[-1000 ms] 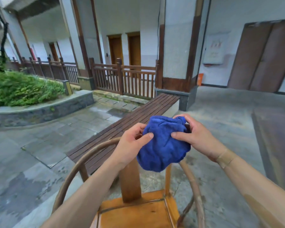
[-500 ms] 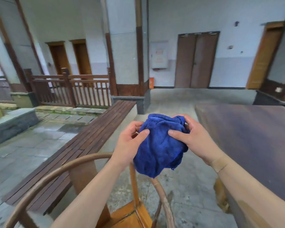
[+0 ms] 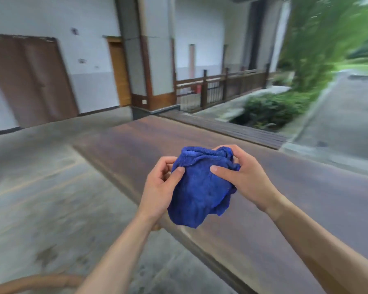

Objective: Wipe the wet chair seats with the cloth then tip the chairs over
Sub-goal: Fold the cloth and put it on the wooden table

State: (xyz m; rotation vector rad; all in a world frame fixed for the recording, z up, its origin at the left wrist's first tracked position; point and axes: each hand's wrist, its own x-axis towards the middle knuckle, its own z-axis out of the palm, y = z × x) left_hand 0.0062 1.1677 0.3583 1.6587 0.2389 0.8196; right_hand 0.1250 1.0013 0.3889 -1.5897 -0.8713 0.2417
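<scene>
cloth: the blue cloth (image 3: 200,187) hangs bunched in mid-air between both hands, above the near edge of the long dark wooden desk (image 3: 306,198), touching nothing else
feel: terry-like, soft and limp, probably light; it sags into loose folds below the grip, so it should mould to a seat and soak up water; best gathered into a pad in one palm
left hand: the left hand (image 3: 159,187) pinches the cloth's left edge, thumb on the front, fingers curled behind
right hand: the right hand (image 3: 240,177) clamps the upper right corner, thumb pressed across the front
chair: only a curved wooden chair rail (image 3: 36,282) shows at the bottom left; its seat is out of view
surroundings: grey paved floor (image 3: 51,198) around the desk, blurred
</scene>
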